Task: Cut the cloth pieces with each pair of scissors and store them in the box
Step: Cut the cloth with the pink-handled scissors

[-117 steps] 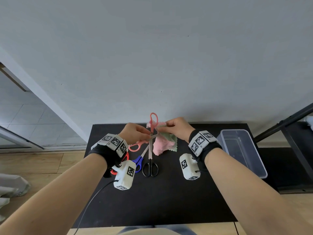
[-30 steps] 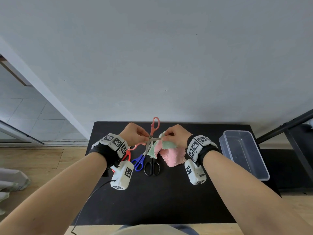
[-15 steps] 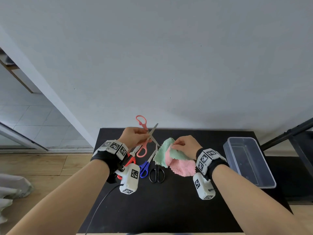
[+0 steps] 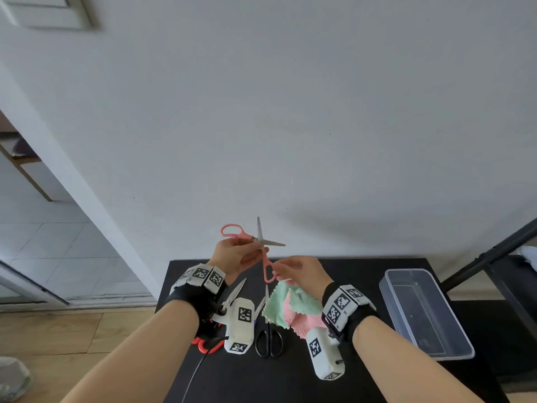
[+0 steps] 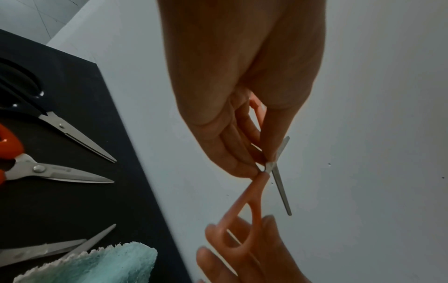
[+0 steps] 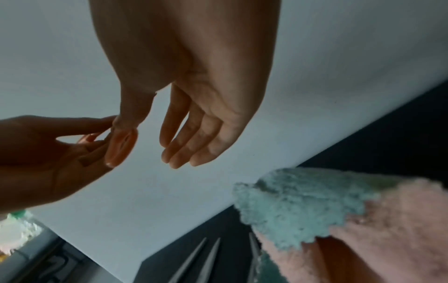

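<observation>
Pink-handled scissors (image 4: pixel 263 251) (image 5: pixel 254 191) are up in the air in front of the wall, blades spread wide. My left hand (image 4: pixel 257 254) (image 5: pixel 257 166) pinches them near the pivot. My right hand (image 4: pixel 280 271) (image 6: pixel 143 159) holds the lower handle loop with thumb and a finger, while its other fingers hang relaxed. A green cloth (image 4: pixel 279 309) (image 6: pixel 290 206) and a pink cloth (image 4: pixel 302 322) (image 6: pixel 400 220) lie overlapping on the black table (image 4: pixel 261 379) under my right wrist. The clear plastic box (image 4: pixel 406 270) stands at the right, and I see nothing in it.
Black-handled scissors (image 4: pixel 268 341) (image 5: pixel 60 126) and orange-handled scissors (image 4: pixel 205 346) (image 5: pixel 36 168) lie on the table left of the cloths. More blades show behind my left wrist camera. A black metal stand (image 4: pixel 494 251) rises at the far right. The wall is just behind the table.
My right hand let go of the cloths, which now lie on the table, and moved to the scissors' lower loop. My left hand lifted the scissors, and the blades have spread open.
</observation>
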`<action>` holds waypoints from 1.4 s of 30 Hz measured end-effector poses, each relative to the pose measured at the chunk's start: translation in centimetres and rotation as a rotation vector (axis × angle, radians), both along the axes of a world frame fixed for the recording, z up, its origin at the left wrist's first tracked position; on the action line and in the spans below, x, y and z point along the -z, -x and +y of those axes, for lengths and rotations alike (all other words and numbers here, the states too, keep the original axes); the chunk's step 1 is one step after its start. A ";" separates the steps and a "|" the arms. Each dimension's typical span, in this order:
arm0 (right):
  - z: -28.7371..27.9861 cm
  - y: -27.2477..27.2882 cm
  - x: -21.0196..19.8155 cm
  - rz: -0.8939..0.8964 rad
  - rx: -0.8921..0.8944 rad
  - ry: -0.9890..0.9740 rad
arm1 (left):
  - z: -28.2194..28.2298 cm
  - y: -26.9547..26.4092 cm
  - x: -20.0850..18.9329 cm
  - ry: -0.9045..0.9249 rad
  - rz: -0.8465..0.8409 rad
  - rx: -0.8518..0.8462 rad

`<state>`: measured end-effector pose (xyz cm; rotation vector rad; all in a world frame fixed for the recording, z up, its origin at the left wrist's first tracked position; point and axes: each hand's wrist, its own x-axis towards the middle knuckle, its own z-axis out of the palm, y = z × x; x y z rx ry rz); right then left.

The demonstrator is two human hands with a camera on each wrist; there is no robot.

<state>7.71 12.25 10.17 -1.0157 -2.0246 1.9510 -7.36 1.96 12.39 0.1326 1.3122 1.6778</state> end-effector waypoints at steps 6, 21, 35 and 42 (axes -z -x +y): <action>-0.7 0.3 -0.6 0.134 0.044 0.098 | 0.3 -0.2 -0.4 0.019 0.043 0.020; -0.1 -1.5 -0.1 -0.001 0.058 0.016 | -1.7 1.6 -0.4 0.159 0.102 -0.016; -1.2 -1.1 0.2 0.033 0.096 0.010 | -3.2 -0.2 1.1 0.175 0.053 0.314; -1.7 -0.2 0.7 0.048 0.124 0.027 | -3.2 -0.1 1.1 0.164 0.045 0.314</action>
